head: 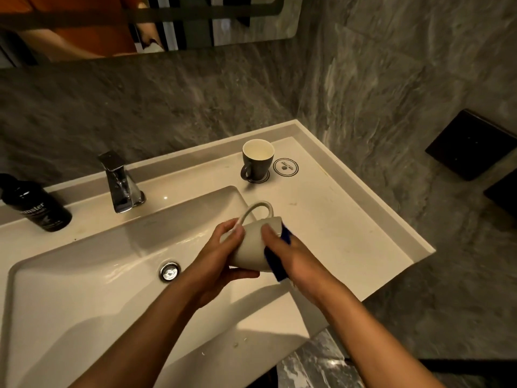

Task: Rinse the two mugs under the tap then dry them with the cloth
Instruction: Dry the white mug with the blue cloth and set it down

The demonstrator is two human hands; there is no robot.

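The person's two forearms reach in from the bottom edge and meet over the right end of the basin [84, 275]. The left hand [221, 264] curls round the white mug [251, 247], its thumb under the mug's lower edge and its fingers [237, 233] wrapped over the side by the handle, which loops up just beyond those fingertips. The mug lies tilted on its side between the two hands. The right hand [288, 256] grips the blue cloth [282, 271] against the mug's right side, thumb across the mug's wall; the cloth shows just beside and below that thumb. Well beyond the fingertips, the grey mug [256, 161] stands upright on a coaster on the counter [349, 233], a second coaster [285, 166] touching it on the right. Left of the left hand's fingers sit the drain [169, 271], farther off the tap [120, 183], and a black bottle [39, 208] beyond it.
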